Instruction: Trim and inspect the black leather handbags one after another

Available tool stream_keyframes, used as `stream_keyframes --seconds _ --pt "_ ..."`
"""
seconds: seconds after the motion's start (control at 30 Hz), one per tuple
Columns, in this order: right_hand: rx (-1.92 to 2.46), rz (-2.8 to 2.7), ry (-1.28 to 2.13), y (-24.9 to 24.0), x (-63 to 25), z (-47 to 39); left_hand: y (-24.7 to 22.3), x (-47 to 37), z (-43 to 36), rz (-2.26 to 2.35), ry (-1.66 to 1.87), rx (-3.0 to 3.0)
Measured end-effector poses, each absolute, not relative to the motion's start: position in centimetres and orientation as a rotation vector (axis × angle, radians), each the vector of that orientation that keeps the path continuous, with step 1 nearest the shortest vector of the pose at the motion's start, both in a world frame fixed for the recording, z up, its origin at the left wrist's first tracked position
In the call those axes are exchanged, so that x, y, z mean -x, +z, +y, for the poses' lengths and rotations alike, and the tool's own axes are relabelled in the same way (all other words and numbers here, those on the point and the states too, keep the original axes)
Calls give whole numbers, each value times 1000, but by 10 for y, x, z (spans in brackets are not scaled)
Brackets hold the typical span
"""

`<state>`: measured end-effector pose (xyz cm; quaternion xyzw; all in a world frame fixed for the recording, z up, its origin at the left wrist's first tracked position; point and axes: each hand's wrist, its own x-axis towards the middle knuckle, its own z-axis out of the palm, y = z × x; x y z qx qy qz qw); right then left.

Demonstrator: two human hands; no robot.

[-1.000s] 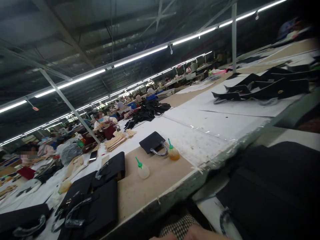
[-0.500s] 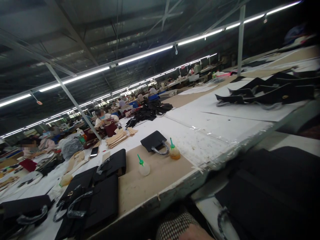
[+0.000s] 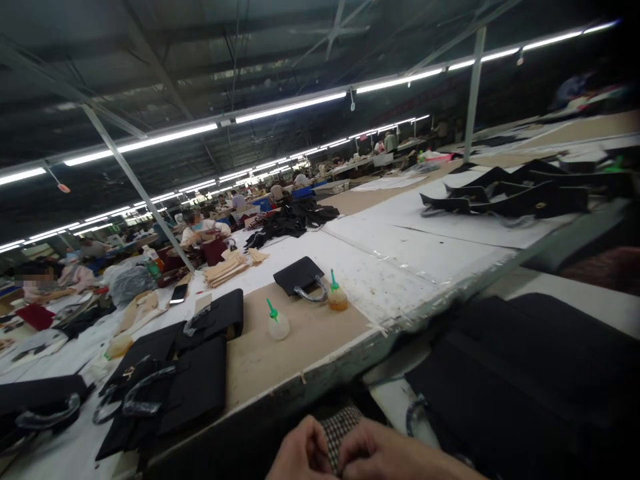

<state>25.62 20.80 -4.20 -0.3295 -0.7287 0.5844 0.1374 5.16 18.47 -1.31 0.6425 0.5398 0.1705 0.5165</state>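
Observation:
At the bottom edge of the head view my left hand (image 3: 303,450) and my right hand (image 3: 383,453) face each other, fingers curled inward. A small gap separates them; whatever is between the fingertips is hidden or too small to make out. Black-and-white checked cloth (image 3: 341,421) shows just behind and between the hands. To the right lies a large black bag piece (image 3: 515,373) on a lower surface. Beyond the table edge a small black handbag (image 3: 299,275) with a plastic-wrapped handle rests beside an amber squeeze bottle (image 3: 338,298) and a pale squeeze bottle (image 3: 278,325), both green-tipped.
Several black handbags (image 3: 195,383) lie at the left of the long white table (image 3: 370,267). Black bag panels (image 3: 505,200) stand at the right. A phone (image 3: 179,294), tan pieces (image 3: 227,268) and a black cloth pile (image 3: 295,223) sit farther back. Other people work beyond.
Both hands are now in view together at the bottom; before, only part of one showed beside the checked cloth. The view has shifted slightly, moving the table things left.

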Motion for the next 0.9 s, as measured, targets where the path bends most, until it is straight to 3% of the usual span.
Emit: stream_keyframes --seconds 0.23,0.67,0.9 --pt "809 -1919 1888 -43 -265 205 -25 -43 172 1260 521 -1301" --pt "856 -2223 1702 -37 -256 211 -7 -28 154 1273 320 -1478" --pt "866 -2058 1692 -45 -260 209 -8 -34 155 1363 402 -1518"
